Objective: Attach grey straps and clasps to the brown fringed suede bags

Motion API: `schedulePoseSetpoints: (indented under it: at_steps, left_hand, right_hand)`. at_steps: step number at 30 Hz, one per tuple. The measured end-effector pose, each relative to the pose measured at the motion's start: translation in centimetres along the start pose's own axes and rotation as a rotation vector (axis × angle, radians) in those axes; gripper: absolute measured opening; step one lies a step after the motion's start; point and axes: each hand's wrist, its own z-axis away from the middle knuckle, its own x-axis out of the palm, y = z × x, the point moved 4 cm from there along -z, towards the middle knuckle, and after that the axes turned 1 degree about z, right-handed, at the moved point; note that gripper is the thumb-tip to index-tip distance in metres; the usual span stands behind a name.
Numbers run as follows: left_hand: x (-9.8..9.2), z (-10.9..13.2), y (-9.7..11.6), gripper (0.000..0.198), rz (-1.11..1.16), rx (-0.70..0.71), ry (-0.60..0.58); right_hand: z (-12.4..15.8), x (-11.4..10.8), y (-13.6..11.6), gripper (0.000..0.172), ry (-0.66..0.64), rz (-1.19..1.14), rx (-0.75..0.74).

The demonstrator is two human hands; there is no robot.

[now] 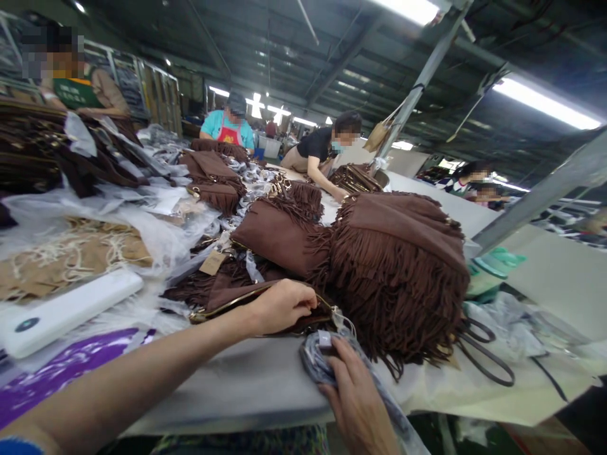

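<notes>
Left hand [279,306]: fingers closed on the brown bag's [251,297] zipped edge, near bench [246,385].
Right hand [355,398]: fingers pinched on grey wrapping [315,366], just right.

A bare strip of grey desk [246,385] lies open in front; heaped brown fringed suede bags [398,272] block the space beyond.

Head view, forward and down (tilted), close over worktable [265,385]

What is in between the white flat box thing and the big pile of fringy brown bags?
In the head view, between the white box and the fringed bag pile lies a flat brown bag with a zipper, gripped by the left hand, plus a paper tag.
</notes>
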Motion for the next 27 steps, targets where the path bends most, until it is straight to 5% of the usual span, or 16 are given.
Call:
schedulePoseSetpoints:
  at_steps: [3, 7, 10, 13, 20, 23, 27]
  left_hand:
    - [-1.7, 2.5, 0.9, 0.029, -0.401, 0.149, 0.001]
    - [-3.1, 6.0, -1.6, 0.023, -0.705, -0.057, 0.032]
    - [-3.4, 7.0, -3.5, 0.013, -0.667, -0.212, 0.014]
    - [-4.0, 6.4, -2.8, 0.016, -0.61, -0.242, 0.094]
    - [-2.8, 6.2, 0.4, 0.017, -0.512, -0.215, -0.005]
    - [-1.6, 8.1, -0.6, 0.018, -0.438, -0.23, -0.084]
    - [-2.4, 10.9, -2.1, 0.04, -0.228, -0.199, -0.131]
  right_hand:
    - [0.1, -0.5, 0.5, 0.014, -0.004, 0.038, -0.093]
    - [-0.1, -2.6, 0.2, 0.019, -0.072, -0.103, -0.12]
    - [-1.5, -3.4, -1.8, 0.021, -0.108, -0.271, -0.117]
    - [-4.6, -2.3, -4.3, 0.022, -0.058, -0.369, -0.06]
    - [-11.6, 6.0, -5.6, 0.037, -0.073, -0.021, 0.114]
    - [-10.9, 7.0, -5.3, 0.041, -0.193, -0.091, 0.077]
    - [-6.8, 3.6, -4.2, 0.042, -0.253, -0.305, -0.062]
